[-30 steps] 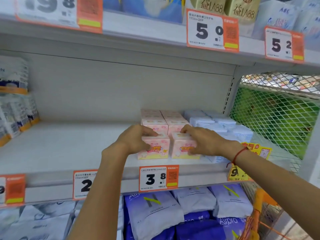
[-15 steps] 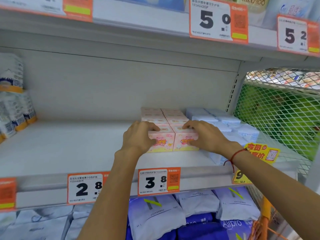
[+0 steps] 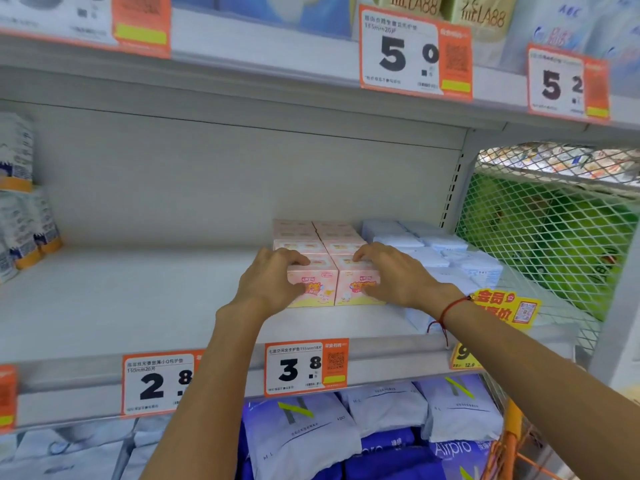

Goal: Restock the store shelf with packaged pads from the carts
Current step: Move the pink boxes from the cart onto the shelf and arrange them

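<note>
Pink pad boxes stand in two columns on the middle shelf, running from the back panel toward the front, the two front boxes set side by side and touching. Left hand: fingers curled over the top of the front left box, thumb on its printed face, so the grip is clamped on that box. Right hand: fingers curled over the top of the front right box, thumb low on its face, grip likewise clamped. A red string bracelet circles the right wrist.

Pale blue pad packs sit at 3 o'clock of the pink boxes, touching or just beside them; the exact contact is hidden behind the right hand. At 3 o'clock of those, a white wire mesh panel closes the shelf end.

Open shelf deck lies at 9 o'clock of the pink boxes, running well out to white and orange packs at the far left edge. A bare strip of deck separates the front boxes from the shelf lip at 6 o'clock.

On the lip: a price tag reading 3.8 directly below the boxes, a tag reading 2.8 at its 9 o'clock, partly covered by the left forearm, and a yellow promotion sign at 3 o'clock. Blue and white soft packs fill the shelf beneath. An orange cart frame shows at lower right.
</note>
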Tool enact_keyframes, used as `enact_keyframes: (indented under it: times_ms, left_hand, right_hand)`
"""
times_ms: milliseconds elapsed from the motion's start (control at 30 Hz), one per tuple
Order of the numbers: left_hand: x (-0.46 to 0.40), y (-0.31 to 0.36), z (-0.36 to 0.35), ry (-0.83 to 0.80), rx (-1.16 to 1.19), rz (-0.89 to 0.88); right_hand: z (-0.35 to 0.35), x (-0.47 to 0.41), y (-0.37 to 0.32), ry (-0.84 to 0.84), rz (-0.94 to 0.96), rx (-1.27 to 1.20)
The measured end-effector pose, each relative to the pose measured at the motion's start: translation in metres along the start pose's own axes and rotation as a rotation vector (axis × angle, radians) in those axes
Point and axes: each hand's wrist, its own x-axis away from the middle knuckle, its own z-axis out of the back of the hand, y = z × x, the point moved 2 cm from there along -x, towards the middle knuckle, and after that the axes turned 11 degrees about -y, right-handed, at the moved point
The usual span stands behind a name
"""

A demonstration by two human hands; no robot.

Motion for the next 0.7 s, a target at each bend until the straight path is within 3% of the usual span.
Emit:
enact_keyframes:
  times_ms: [233, 367, 600, 700]
  left_hand:
    - [0.016, 0.039, 0.023, 0.093, -0.032, -0.075]
    - [0.035, 0.105, 0.020, -0.005, -0.015, -0.239]
    - [0.099, 0.203, -0.054, -0.264, -0.322, -0.498]
    - [0.121, 0.239, -0.102, -0.423, -0.425, -0.618]
  right_hand:
    - [0.023, 0.049, -0.001, 0.125, 0.068, -0.066]
    - [0.034, 0.109, 0.011, 0.191, 0.042, -0.197]
    - [0.022, 0.244, 0.055, -0.066, -0.202, -0.301]
    - [0.008, 0.306, 0.075, -0.218, -0.401, -0.281]
